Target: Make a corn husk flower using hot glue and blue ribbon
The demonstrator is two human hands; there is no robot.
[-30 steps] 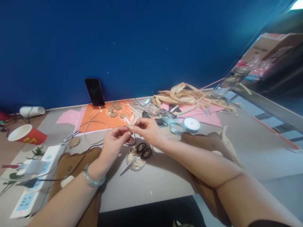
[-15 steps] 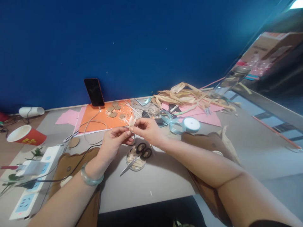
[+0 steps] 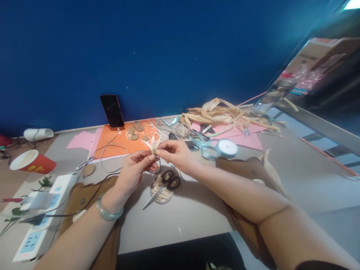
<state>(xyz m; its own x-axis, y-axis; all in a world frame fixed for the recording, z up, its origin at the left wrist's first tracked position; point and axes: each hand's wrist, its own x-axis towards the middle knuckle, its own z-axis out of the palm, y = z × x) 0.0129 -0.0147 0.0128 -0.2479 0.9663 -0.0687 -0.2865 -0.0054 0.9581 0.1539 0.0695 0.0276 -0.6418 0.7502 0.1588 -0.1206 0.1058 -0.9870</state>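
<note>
Between my two hands is a small pale husk flower [image 3: 153, 144], its pointed petals fanning upward. My left hand [image 3: 137, 165] pinches its base between thumb and fingers, and a jade-green bangle circles that wrist. From the other side my right hand [image 3: 176, 154] is closed on the same base, its fingertips meeting the left ones. Below them a round dish [image 3: 163, 203] holds cut pale husk pieces. Scissors with black handles [image 3: 171, 180] lie across the dish, blades pointing to the lower left.
Dried corn husks [image 3: 216, 110] lie at the back over pink paper. Nearby is a light-blue ribbon roll [image 3: 227, 148]. A phone [image 3: 111, 110] leans on the blue wall behind orange paper [image 3: 112, 144] with brown discs. Left stand a paper cup [image 3: 39, 163] and a power strip [image 3: 35, 238].
The flower's petals stand more spread and show more clearly above my fingers. Both hands keep nearly the same place and grip.
</note>
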